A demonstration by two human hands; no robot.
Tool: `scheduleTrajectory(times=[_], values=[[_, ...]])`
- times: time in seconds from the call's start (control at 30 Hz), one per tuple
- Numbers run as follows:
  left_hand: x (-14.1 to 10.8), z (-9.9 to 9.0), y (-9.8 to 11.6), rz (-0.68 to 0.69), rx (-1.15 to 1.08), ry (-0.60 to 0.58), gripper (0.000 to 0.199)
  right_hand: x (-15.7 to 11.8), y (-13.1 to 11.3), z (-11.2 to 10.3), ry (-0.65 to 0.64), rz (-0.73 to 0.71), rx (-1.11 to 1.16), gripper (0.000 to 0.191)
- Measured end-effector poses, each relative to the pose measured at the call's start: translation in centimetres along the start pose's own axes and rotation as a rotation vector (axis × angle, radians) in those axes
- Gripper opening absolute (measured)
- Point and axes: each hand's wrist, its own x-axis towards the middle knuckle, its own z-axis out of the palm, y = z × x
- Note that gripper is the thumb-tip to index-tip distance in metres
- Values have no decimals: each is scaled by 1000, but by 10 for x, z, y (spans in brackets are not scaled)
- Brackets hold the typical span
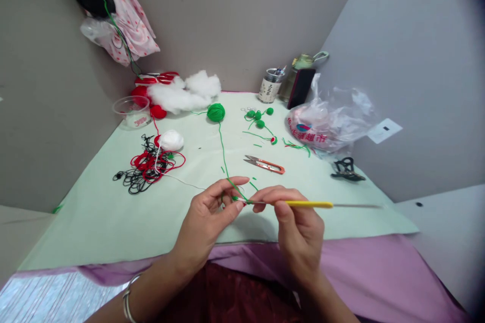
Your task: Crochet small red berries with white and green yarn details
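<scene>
My right hand [299,222] is closed around a crochet hook [308,204] with a yellow handle, its metal tip pointing left. My left hand [210,217] pinches a small crocheted piece [240,201] in green, white and red, mostly hidden by the fingers. The hook's tip meets this piece at the left fingertips. A strand of green yarn [223,149] runs from the left hand up to the green yarn ball [215,112]. A thin white strand trails left toward the white yarn ball [171,140].
Orange-handled thread snips [264,164] lie just beyond my hands. Several small green crocheted balls [259,124] sit behind them. Tangled black and red cord [146,169], white stuffing [182,92] and a clear tub [132,113] are left; a plastic bag [329,121] and black hair claw [346,169] are right.
</scene>
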Motion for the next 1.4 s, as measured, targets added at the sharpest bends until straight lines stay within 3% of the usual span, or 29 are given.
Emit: scheduleTrajectory(times=[0.17,0.3,0.57,0.67,0.8,0.9,1.03,1.3,1.4], values=[[1,1,1,118,130,61,28,-8,2,2,-51,-270,-212,25],[2,0,1,85,99,14,27,-9,5,4,20,-235,-180,24],[0,1,3,130,158,77,27,-3,3,2,-70,-266,-237,23],[-1,3,3,153,179,98,28,-2,3,3,-60,-339,-295,23],[0,4,1,54,67,113,38,-3,8,4,-74,-452,-427,22],[1,3,2,-17,-20,98,51,-1,9,5,-45,-368,-320,22],[1,1,7,18,34,78,45,5,6,6,7,-201,-116,21],[-3,-3,13,28,54,52,41,9,-1,14,-46,-237,-153,20],[-5,-3,14,-12,-43,46,49,3,0,15,-36,-325,-311,26]])
